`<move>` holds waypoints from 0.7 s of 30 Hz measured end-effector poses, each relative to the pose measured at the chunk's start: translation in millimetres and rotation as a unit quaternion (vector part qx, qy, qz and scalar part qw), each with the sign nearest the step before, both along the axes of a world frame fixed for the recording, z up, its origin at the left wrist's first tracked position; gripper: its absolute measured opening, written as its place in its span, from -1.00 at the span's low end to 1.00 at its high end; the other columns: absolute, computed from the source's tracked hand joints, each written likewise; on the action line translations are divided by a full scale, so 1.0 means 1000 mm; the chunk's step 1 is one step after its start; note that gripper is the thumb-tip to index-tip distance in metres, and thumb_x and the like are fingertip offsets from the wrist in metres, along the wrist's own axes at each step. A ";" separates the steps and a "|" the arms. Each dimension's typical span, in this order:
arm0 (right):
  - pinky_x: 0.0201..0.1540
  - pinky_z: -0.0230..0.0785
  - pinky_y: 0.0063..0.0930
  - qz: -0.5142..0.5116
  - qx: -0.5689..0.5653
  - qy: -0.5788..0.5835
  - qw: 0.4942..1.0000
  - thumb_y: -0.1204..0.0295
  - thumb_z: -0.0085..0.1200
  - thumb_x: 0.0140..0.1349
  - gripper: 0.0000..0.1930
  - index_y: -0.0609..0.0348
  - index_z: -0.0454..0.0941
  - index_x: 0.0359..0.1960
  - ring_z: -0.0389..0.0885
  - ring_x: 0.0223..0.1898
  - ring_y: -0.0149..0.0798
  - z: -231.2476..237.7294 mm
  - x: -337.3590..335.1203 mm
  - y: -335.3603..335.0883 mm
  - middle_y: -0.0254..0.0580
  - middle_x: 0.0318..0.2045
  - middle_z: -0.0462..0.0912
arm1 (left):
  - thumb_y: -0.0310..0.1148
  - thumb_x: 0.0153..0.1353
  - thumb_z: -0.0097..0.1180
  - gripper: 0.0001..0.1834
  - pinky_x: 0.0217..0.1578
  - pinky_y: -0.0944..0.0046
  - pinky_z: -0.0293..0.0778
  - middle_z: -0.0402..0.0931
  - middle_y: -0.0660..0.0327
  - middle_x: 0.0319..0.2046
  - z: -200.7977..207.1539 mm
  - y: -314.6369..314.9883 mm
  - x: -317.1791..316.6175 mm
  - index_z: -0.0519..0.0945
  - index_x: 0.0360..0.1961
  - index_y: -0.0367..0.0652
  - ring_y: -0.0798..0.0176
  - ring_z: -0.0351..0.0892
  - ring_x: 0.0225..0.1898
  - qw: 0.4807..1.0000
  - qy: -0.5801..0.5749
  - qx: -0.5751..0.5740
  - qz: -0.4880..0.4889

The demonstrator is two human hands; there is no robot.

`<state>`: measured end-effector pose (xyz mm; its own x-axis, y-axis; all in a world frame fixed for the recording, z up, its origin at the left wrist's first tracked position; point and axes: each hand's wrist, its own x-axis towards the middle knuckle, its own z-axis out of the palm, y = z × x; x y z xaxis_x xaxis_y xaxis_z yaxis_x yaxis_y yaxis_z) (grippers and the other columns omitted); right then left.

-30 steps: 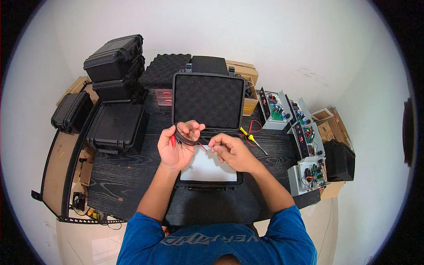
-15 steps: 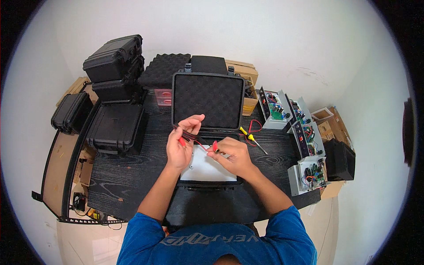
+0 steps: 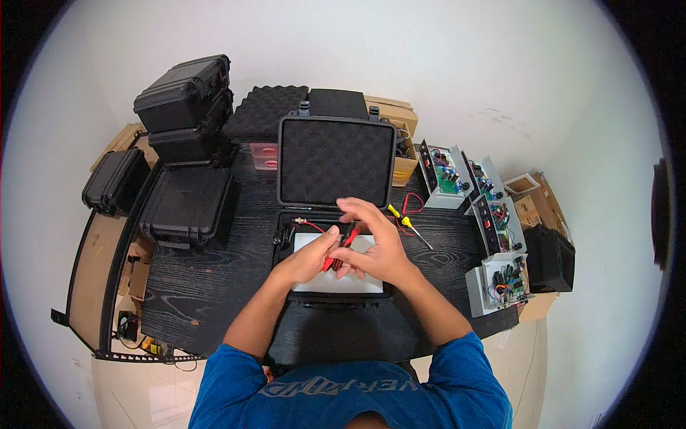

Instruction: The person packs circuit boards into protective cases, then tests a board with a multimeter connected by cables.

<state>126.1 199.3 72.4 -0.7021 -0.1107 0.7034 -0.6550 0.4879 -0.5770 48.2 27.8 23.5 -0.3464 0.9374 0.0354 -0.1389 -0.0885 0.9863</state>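
Note:
A coiled red-and-black test lead (image 3: 336, 264) with red clip ends is held between my two hands, above an open black hard case (image 3: 392, 291). My left hand (image 3: 309, 259) closes on the coil from the left. My right hand (image 3: 379, 247) curls round its other side, thumb toward the left hand; fingers partly hide the coil. From the bundle a red wire runs left to a small metal connector (image 3: 300, 221) over the case's back left part. Below the hands a white panel (image 3: 307, 282) lies in the case. The lid (image 3: 336, 163) stands upright, lined with dark egg-crate foam.
Right of the case lie a yellow-handled screwdriver (image 3: 407, 222) and a thin red wire (image 3: 405, 202). Several open electronics units, one a grey chassis (image 3: 486, 289), line the table's right side. Black cases (image 3: 187, 207) are stacked at left. Foam sheets (image 3: 266, 114) and cardboard boxes (image 3: 391, 109) stand behind.
My left hand has moved right and down to meet my right hand, turning over with the coil. The metal connector and the case's left compartment have come into view.

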 end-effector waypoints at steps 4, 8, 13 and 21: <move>-0.10 0.55 -0.44 0.061 -0.042 -0.042 0.996 0.47 0.41 0.13 -0.33 0.13 0.47 0.32 0.71 -0.04 -0.26 -0.004 0.001 0.007 -0.10 0.13 0.66 | 0.37 0.47 -0.74 -0.03 0.00 0.20 0.51 0.61 0.01 -0.42 0.001 -0.005 0.001 0.36 0.28 -0.32 -0.03 0.69 -0.07 0.994 -0.042 0.039 -0.097; 0.03 0.54 -0.36 0.145 -0.019 -0.194 0.970 0.49 0.32 0.22 -0.44 0.20 0.52 0.29 0.73 0.00 -0.21 0.012 0.008 0.019 -0.02 0.03 0.73 | 0.34 0.49 -0.75 -0.07 -0.05 0.18 0.57 0.59 0.07 -0.53 0.012 -0.010 0.004 0.48 0.01 -0.30 -0.02 0.73 -0.13 0.993 -0.095 0.008 -0.075; 0.00 0.57 -0.31 0.194 0.012 -0.206 0.959 0.55 0.26 0.25 -0.65 0.19 0.68 0.09 0.76 -0.07 -0.19 0.012 0.010 0.029 -0.04 -0.10 0.76 | 0.29 0.54 -0.53 -0.11 -0.17 0.22 0.57 0.67 0.06 -0.47 0.026 -0.018 0.005 0.68 -0.33 -0.26 0.08 0.73 -0.21 0.996 0.002 0.012 -0.089; -0.06 0.58 -0.36 0.121 0.024 -0.071 0.990 0.52 0.30 0.22 -0.72 0.18 0.73 -0.01 0.76 -0.14 -0.12 0.020 -0.007 0.006 -0.04 -0.14 0.76 | -0.35 0.49 0.11 -0.74 -0.23 0.42 0.49 0.70 0.21 -0.26 0.030 -0.043 0.008 0.69 -0.21 -0.36 0.49 0.57 -0.28 0.936 0.123 0.131 0.302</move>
